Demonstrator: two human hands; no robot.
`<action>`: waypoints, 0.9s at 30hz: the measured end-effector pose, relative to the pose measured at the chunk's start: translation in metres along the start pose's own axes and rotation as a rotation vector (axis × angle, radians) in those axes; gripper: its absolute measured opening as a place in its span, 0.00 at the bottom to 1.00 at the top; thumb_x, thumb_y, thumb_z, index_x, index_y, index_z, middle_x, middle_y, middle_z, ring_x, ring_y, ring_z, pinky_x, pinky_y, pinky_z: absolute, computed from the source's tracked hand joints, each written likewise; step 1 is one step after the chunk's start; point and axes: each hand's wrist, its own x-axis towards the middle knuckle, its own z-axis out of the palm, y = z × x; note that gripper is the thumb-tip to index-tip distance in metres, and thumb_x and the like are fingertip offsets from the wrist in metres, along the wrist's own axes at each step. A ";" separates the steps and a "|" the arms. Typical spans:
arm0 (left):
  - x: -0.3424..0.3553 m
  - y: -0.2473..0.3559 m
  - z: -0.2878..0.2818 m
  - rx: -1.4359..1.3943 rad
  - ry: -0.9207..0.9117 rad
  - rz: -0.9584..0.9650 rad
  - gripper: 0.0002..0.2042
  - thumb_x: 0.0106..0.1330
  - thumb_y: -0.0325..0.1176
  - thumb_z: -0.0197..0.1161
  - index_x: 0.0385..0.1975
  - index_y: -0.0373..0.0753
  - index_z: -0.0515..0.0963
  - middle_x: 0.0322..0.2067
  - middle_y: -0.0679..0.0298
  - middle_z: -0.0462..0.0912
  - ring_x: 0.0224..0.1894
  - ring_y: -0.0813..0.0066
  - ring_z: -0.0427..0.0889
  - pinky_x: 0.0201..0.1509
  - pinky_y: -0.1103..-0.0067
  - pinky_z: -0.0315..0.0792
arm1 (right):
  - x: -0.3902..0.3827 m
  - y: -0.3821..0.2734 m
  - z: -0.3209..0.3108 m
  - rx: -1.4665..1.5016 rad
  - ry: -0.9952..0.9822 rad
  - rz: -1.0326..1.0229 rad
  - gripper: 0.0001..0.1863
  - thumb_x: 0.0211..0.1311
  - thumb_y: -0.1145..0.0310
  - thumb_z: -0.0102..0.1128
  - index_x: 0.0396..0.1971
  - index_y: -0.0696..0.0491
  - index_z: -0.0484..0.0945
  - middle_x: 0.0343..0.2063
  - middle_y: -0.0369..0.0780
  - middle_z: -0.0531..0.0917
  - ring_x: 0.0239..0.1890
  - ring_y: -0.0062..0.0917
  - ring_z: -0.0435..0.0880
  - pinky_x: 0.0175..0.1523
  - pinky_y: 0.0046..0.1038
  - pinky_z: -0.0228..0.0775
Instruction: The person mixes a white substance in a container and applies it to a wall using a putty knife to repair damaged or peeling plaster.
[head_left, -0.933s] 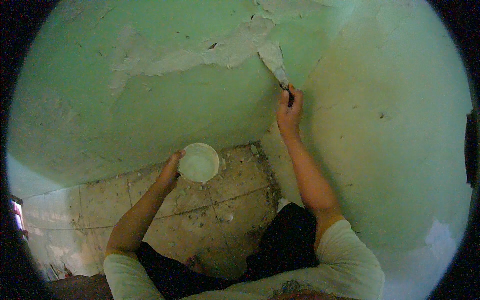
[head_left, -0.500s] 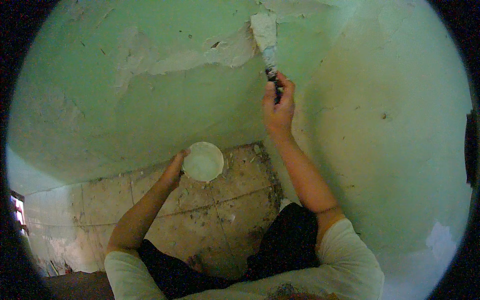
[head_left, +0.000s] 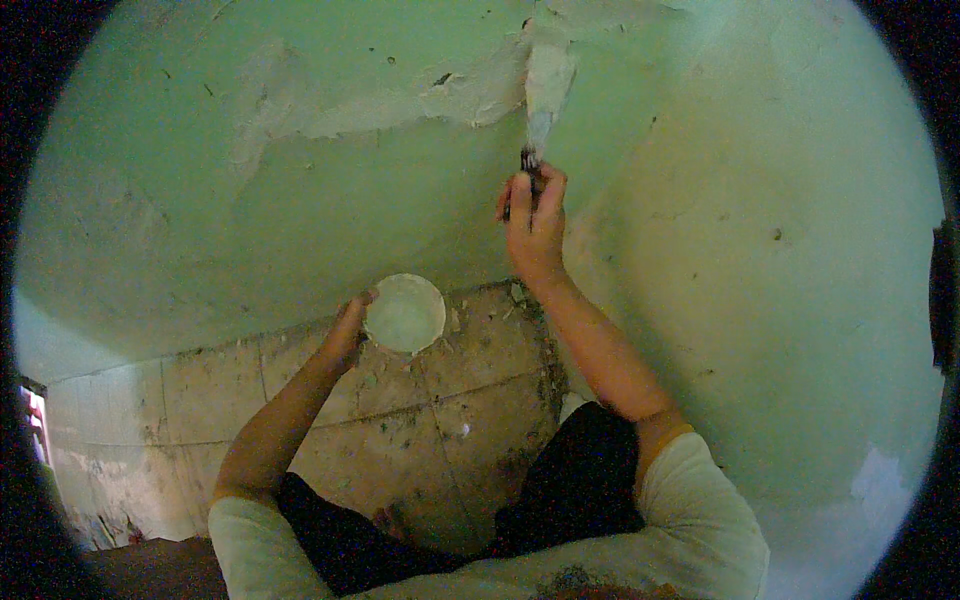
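Observation:
My right hand (head_left: 537, 215) is closed round the dark handle of a putty knife (head_left: 547, 85). Its blade, coated in pale filler, lies against the green wall (head_left: 390, 190) beside a rough whitish patch (head_left: 400, 103). Lower and to the left, my left hand (head_left: 350, 325) grips the rim of a round white tub (head_left: 405, 314), thumb at the edge and the other fingers mostly hidden. Smooth pale material covers the inside of the tub. It is held above the floor, apart from the knife.
A second wall (head_left: 780, 330) meets the green one at a corner on my right. The dirty tiled floor (head_left: 400, 430) carries scattered flakes and crumbs along the wall's foot. My dark-clothed legs (head_left: 570, 480) are bent below my arms. A brown surface (head_left: 150, 572) shows at lower left.
My right hand has shifted slightly left and down while its wrist turned, so the blade now leans to the right. The tub has risen slightly in the picture, still in my left hand.

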 end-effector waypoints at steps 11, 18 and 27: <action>-0.016 0.021 0.018 0.029 -0.011 -0.023 0.33 0.59 0.58 0.57 0.56 0.36 0.71 0.54 0.54 0.75 0.57 0.57 0.69 0.61 0.61 0.61 | -0.063 0.063 0.018 -0.194 -0.235 0.152 0.17 0.76 0.56 0.40 0.45 0.57 0.61 0.20 0.37 0.72 0.21 0.22 0.72 0.29 0.29 0.67; -0.016 0.027 0.014 0.083 0.005 -0.093 0.32 0.60 0.58 0.57 0.55 0.36 0.72 0.53 0.55 0.76 0.55 0.59 0.72 0.59 0.64 0.63 | 0.005 0.018 0.016 -0.129 -0.098 0.027 0.15 0.76 0.58 0.41 0.42 0.57 0.61 0.21 0.38 0.73 0.21 0.23 0.72 0.29 0.28 0.67; -0.014 0.025 0.030 0.048 -0.023 -0.005 0.30 0.61 0.57 0.58 0.54 0.37 0.73 0.49 0.58 0.77 0.50 0.64 0.73 0.53 0.69 0.65 | -0.046 0.062 0.020 -0.287 -0.131 0.000 0.15 0.76 0.58 0.42 0.45 0.57 0.60 0.20 0.38 0.74 0.21 0.24 0.75 0.28 0.31 0.67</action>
